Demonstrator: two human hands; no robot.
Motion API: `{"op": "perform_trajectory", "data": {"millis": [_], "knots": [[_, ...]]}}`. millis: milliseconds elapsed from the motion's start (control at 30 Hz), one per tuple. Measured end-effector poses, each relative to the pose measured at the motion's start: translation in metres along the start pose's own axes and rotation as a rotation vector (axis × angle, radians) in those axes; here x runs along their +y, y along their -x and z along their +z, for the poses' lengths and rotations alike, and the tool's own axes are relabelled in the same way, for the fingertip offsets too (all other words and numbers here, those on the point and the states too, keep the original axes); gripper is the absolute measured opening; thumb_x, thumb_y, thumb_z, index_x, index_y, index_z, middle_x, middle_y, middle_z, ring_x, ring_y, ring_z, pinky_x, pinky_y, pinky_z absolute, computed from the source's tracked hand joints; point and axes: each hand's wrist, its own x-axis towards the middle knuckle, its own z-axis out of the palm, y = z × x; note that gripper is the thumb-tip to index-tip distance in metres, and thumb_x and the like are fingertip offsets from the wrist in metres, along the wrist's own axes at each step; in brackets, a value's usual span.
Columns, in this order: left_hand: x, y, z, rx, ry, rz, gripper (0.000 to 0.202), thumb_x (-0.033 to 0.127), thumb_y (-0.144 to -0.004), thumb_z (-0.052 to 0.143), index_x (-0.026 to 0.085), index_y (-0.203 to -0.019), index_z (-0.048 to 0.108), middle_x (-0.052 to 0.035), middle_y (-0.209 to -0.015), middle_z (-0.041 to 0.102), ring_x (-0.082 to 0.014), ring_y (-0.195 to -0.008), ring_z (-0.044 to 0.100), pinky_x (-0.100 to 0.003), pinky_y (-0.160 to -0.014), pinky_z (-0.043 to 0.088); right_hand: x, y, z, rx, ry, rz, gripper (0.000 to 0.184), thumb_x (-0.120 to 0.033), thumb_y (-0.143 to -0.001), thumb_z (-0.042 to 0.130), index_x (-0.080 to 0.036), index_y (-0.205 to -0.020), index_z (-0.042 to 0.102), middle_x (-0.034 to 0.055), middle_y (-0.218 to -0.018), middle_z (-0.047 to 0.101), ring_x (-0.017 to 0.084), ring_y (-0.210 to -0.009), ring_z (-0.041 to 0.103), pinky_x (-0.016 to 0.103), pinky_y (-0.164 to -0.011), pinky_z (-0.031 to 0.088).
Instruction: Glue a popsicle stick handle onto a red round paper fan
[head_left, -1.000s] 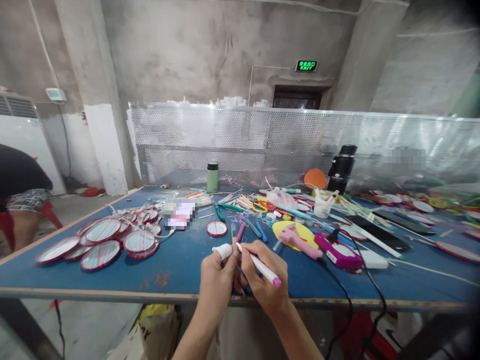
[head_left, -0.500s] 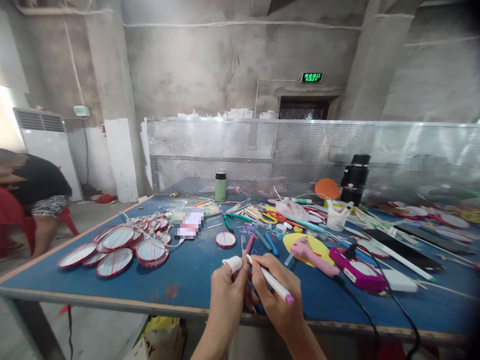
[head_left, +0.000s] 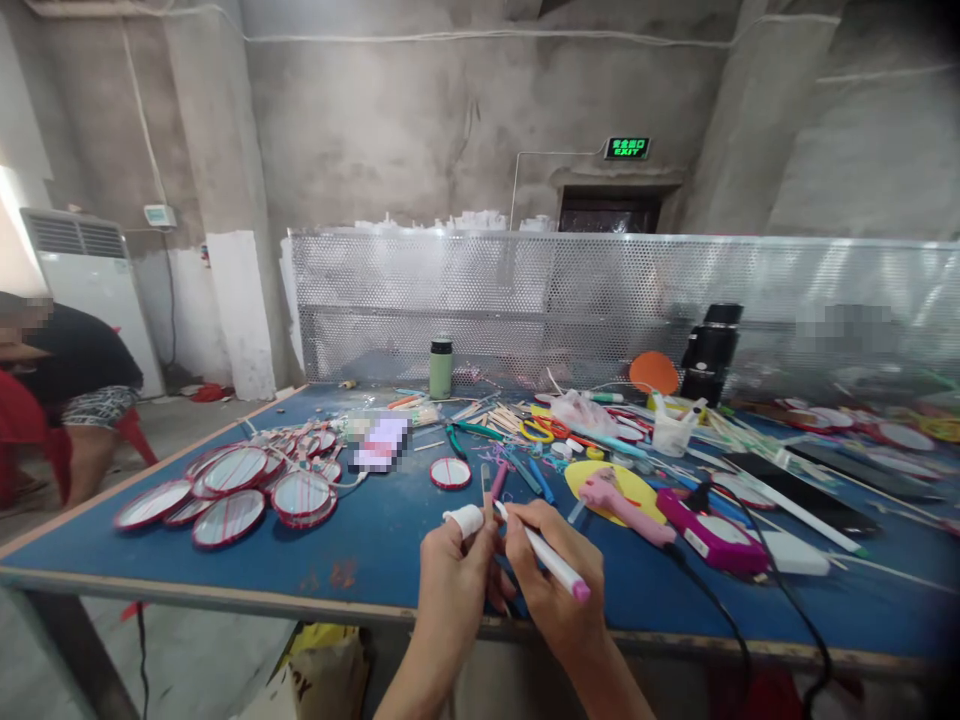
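A wide blue table (head_left: 285, 580) crosses the view, backed by a metal mesh screen (head_left: 420, 275); near its front edge, two bare hands meet at the middle. The left hand (head_left: 454, 570), one digit wrapped in white, pinches a narrow strip (head_left: 485, 480) that stands upright at its fingertips; the right hand (head_left: 553, 605) is closed around a white pen (head_left: 553, 560) with a pink end, gripped as for writing, its tip right by the strip; whether the two touch is too small to tell. To do this well, the left pinch should probably be firm and close to the pen tip, the right hand's pressure light, so that the thin strip does not turn.

Around them, roughly by size: a heap of round, red-rimmed discs (head_left: 229, 520) to the left, well apart from the hands; a black flask (head_left: 709, 360) at the back right; a pink glue gun (head_left: 634, 515) over a yellow disc (head_left: 646, 488), near the right hand, its black cord (head_left: 711, 592) trailing off the table, a likely snag; a phone (head_left: 381, 443), screen blurred; a green bottle (head_left: 441, 372); loose pens (head_left: 525, 473) just beyond the fingertips, leaving little room forward.
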Motion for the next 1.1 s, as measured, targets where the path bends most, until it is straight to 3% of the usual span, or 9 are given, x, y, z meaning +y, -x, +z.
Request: {"op": "perform_trajectory", "data": {"millis": [733, 1100], "knots": [[0.0004, 0.0, -0.0032, 0.018, -0.041, 0.024, 0.038, 0.051, -0.079, 0.066, 0.015, -0.067, 0.063, 0.003, -0.042, 0.056, -0.0115, -0.033, 0.05, -0.019, -0.035, 0.039, -0.0014, 0.0031, -0.0001, -0.041, -0.049, -0.002, 0.012, -0.011, -0.093, 0.055, -0.018, -0.093, 0.064, -0.0002, -0.073, 0.064, 0.011, -0.062, 0.061, 0.022, -0.061, 0.048], [-0.0001, 0.0012, -0.0033, 0.019, -0.062, 0.023, 0.042, 0.054, -0.08, 0.064, 0.015, -0.065, 0.062, 0.0026, -0.042, 0.056, -0.0115, -0.033, 0.049, -0.019, -0.034, 0.039, -0.0011, 0.0029, 0.0, -0.052, -0.042, 0.002, 0.012, -0.011, -0.094, 0.054, -0.018, -0.092, 0.064, 0.0002, -0.073, 0.063, 0.011, -0.062, 0.061, 0.022, -0.061, 0.047]]}}
